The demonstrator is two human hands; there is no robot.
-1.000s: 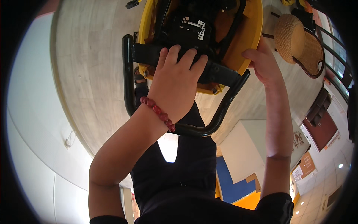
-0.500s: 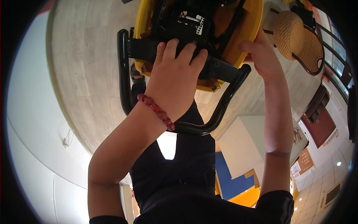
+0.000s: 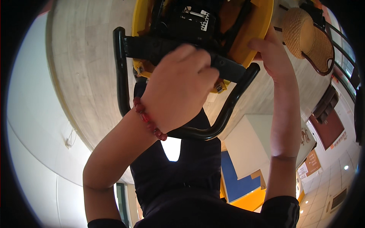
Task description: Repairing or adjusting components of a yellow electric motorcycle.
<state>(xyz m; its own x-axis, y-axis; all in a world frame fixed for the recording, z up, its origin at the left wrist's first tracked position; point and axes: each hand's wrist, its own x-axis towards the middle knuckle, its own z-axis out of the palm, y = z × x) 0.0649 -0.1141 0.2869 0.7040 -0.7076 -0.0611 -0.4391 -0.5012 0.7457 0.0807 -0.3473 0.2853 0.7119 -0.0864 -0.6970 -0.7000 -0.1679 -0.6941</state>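
A bulky yellow housing (image 3: pixel 255 21) with black inner parts (image 3: pixel 194 19) is at the top of the view, fitted with a black crossbar (image 3: pixel 140 46) and a bent tubular handle (image 3: pixel 213 130). My left hand (image 3: pixel 176 89), with a red bead bracelet at the wrist, lies over the crossbar; its fingers are curled and slightly blurred, and whatever lies in them is hidden. My right hand (image 3: pixel 277 57) holds the housing's right side, thumb over the yellow wall and fingers mostly hidden behind it.
My legs in dark trousers (image 3: pixel 175 190) stand below the handle. A pale wall (image 3: pixel 28 95) runs along the left of the wooden floor (image 3: pixel 83 53). At right are a wicker chair (image 3: pixel 311 45), a white boxy unit (image 3: pixel 251 140) and a dark brown seat (image 3: pixel 325 102).
My left hand's fingers have gone from spread on the crossbar to curled, and the hand has turned slightly. The housing and handle have shifted up and left. My right hand still holds the wall.
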